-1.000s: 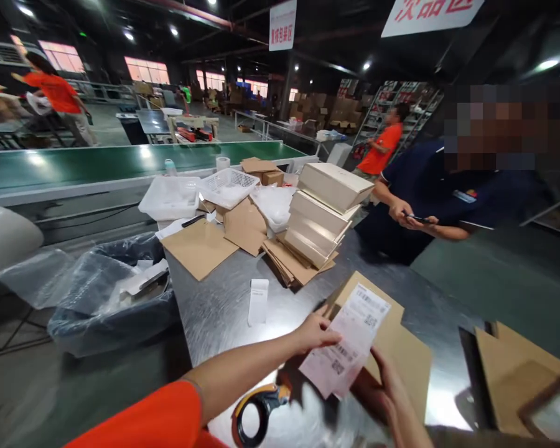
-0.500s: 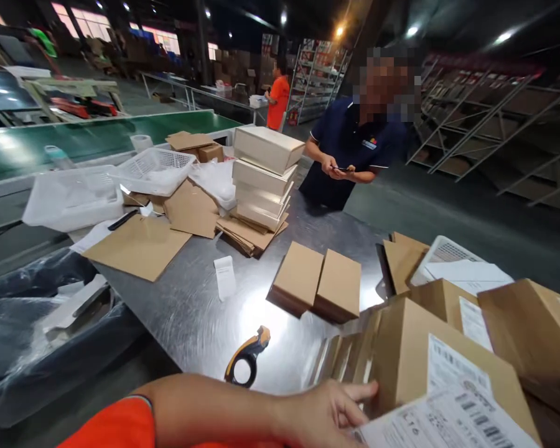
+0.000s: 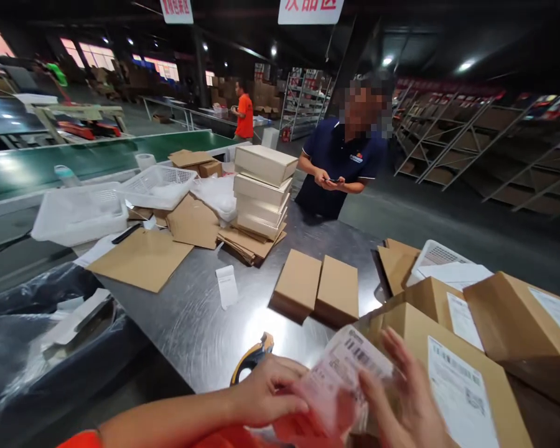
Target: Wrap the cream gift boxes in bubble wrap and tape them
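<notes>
My left hand (image 3: 276, 391) pinches the left edge of a white shipping label (image 3: 348, 367) printed with barcodes, which is blurred and held in front of my body. On the label's right side is my right hand (image 3: 408, 398), its fingers apart; whether it touches the label I cannot tell. Behind my left hand, partly covered, lies a black-and-orange tape dispenser (image 3: 256, 356) on the metal table (image 3: 200, 336). Close by my right hand stands a brown carton (image 3: 401, 323) bearing a similar label.
Two small brown boxes (image 3: 298, 280) sit mid-table. Beyond them rises a stack of cream boxes (image 3: 264, 186) on flat cardboard. White baskets (image 3: 81, 214) and a lined bin (image 3: 42, 367) are at left. More labelled cartons (image 3: 518, 317) crowd the right. A person (image 3: 343, 162) stands across the table.
My left hand has moved left with the label, lifting it away from the carton. My right hand has come into view beside it. The view has tilted up slightly.
</notes>
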A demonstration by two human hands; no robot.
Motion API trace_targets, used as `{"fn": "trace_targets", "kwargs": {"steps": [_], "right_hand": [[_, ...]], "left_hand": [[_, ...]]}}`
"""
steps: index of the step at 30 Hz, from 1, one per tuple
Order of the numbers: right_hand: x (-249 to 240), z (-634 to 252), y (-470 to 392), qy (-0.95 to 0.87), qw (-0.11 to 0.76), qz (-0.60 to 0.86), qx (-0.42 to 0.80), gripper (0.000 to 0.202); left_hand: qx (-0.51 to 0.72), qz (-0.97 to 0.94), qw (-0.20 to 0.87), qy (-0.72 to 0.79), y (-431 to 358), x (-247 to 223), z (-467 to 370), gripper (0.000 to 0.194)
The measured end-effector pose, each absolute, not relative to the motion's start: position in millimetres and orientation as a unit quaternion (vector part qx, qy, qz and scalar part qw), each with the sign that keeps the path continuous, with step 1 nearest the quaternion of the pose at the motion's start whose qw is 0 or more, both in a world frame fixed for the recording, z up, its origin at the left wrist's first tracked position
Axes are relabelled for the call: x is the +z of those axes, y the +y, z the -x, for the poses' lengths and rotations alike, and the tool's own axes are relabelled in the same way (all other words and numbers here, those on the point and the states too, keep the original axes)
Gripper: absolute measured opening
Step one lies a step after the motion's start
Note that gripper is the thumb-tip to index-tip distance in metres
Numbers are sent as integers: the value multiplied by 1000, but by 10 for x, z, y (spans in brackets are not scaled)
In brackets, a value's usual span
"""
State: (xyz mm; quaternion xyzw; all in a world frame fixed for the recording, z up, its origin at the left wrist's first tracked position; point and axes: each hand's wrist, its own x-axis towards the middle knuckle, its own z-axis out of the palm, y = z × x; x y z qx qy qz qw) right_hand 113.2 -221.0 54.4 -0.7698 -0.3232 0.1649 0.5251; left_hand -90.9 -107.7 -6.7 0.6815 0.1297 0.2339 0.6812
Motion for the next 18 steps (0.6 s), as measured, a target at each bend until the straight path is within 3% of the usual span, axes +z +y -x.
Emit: {"fn": "trace_targets", "kwargs": {"steps": [4,7,8,11,12,18], "right_hand": [[373,-596,-1643,-253,591,729,234,55],[203,-434,-1497,-270,574,723,273,54],[154,-413,-1465,-286,561,723,284,54],[10,-442,-1313,-309,554,733,248,53],[-48,-489,-1227,-308,559,736,228,52],[-566,-1137,-392,-240,560,733,302,55]], "left_hand": [[246,-661,675,215,-947,-276,1213,64],[285,-619,676,280,-767,-404,1247,88],[290,-609,678,293,-698,-426,1203,84],[280,-575,691,338,-516,-456,956,39],[280,-556,695,360,-473,-467,858,33],[310,-445,709,450,-458,-800,462,27]]}}
